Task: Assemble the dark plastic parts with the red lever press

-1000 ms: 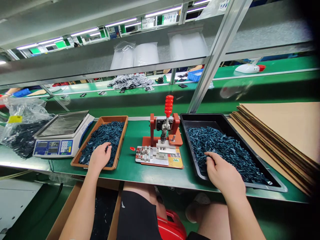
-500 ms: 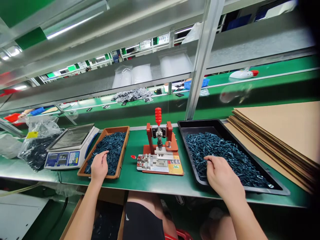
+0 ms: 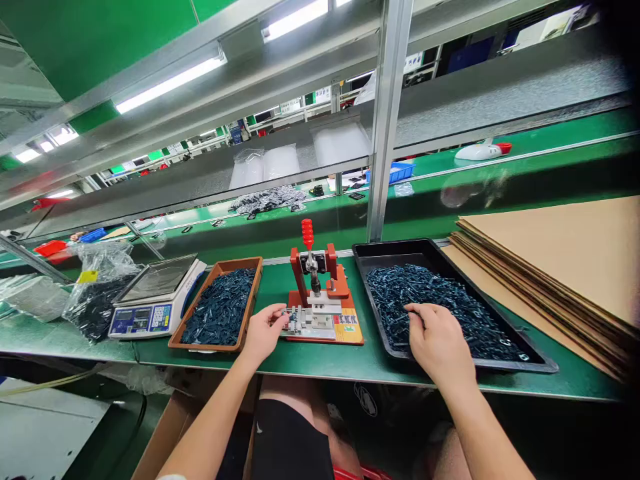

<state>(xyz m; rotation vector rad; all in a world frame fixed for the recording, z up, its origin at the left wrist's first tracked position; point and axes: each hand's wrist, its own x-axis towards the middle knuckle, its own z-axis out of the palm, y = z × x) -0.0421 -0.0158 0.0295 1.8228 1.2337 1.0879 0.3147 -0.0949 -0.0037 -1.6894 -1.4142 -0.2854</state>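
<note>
My left hand (image 3: pixel 266 332) is at the left end of a small metal sliding fixture (image 3: pixel 315 323), its thumb and fingers closed where a red-tipped lever sits; the hand covers that lever. The fixture lies on the base of a red-brown hand press (image 3: pixel 341 285) with a ribbed red toggle handle (image 3: pixel 307 233). My right hand (image 3: pixel 443 340) hovers over the near part of a black tray (image 3: pixel 367 249) full of thin dark-blue plastic pieces (image 3: pixel 420 293). Its thumb and forefinger are pinched together; whatever they hold is too small to make out.
Left of the press stands a brown tray (image 3: pixel 257 273) of dark-blue pieces, then a weighing scale (image 3: pixel 143 320) and a plastic bag of dark parts (image 3: pixel 97 303). Cardboard sheets (image 3: pixel 550 247) are stacked at the right. A metal post (image 3: pixel 383 133) rises behind the bench.
My left hand has moved right, from over the brown tray to the left end of the fixture. My right hand stays over the black tray. The camera view has shifted slightly.
</note>
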